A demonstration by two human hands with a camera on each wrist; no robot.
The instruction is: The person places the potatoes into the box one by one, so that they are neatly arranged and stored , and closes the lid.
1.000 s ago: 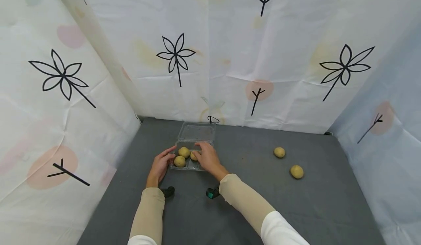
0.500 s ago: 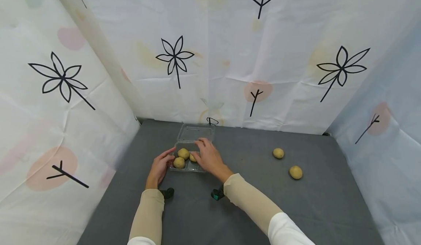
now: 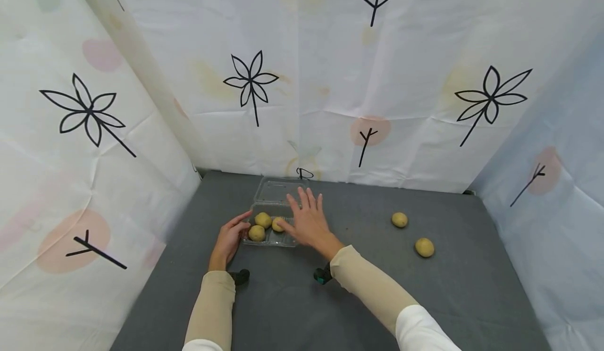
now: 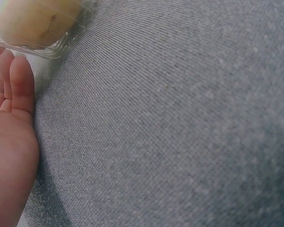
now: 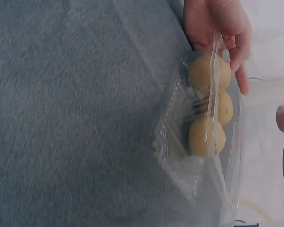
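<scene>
A clear plastic clamshell container (image 3: 283,240) lies with its lid (image 3: 282,189) folded back. Inside are three potatoes: one at the front left (image 3: 257,233), one behind it (image 3: 263,219) and one toward the middle (image 3: 278,225). My left hand (image 3: 228,240) rests at the container's left side; the left wrist view shows its fingers (image 4: 22,82) fairly straight against the outer wall. My right hand (image 3: 311,224) hovers over the container's right part, fingers spread and holding nothing. Its thumb is near the middle potato; whether they touch I cannot tell.
Two more potatoes lie on the grey table to the right, one farther back (image 3: 399,220) and one nearer (image 3: 424,247). A patterned white curtain (image 3: 330,78) stands behind the table and along both sides.
My right hand has drawn back to the right and spread its fingers, letting go of the middle potato, which stays in the container. My left hand has kept its place.
</scene>
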